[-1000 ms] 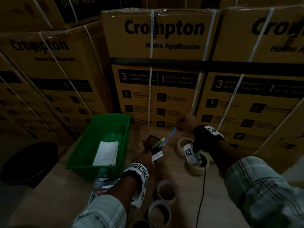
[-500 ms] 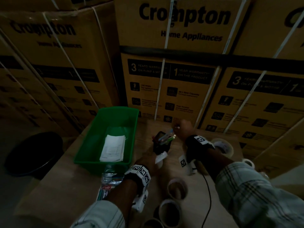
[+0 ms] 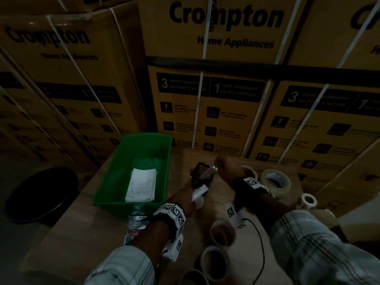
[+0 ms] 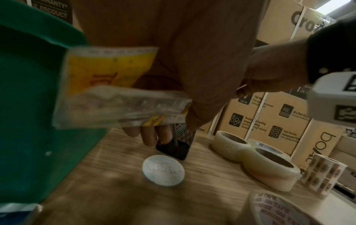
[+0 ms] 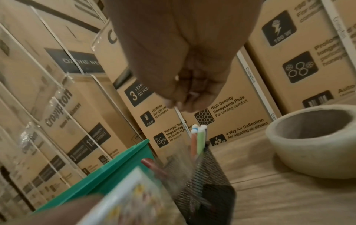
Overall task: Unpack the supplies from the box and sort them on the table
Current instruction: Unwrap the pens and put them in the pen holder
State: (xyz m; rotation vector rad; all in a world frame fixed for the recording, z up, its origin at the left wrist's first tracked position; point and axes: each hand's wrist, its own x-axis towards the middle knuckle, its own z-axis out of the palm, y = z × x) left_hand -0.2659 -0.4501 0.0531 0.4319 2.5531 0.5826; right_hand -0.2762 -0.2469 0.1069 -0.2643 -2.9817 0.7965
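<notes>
Nearest, tape rolls (image 3: 223, 233) lie on the worktop (image 3: 86, 227). Left hand (image 3: 186, 199) grips a black mesh holder (image 3: 202, 175) together with a yellow-and-clear packet (image 4: 108, 88), holder tilted with its lower corner near the worktop. Right hand (image 3: 227, 168), fingers curled, pinches a thin strip just above coloured pens (image 5: 198, 140) standing in the holder. Left of these, green bin (image 3: 107, 182) holding papers (image 3: 141, 185); right, further tape rolls (image 3: 275, 183); behind, stacked cartons (image 3: 216, 79)

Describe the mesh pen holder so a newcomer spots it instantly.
Start at the green bin on the wooden table. Just right of it, the left hand grips a black mesh pen holder. Unlike the pale tape rolls nearby, it holds coloured pens.
</notes>
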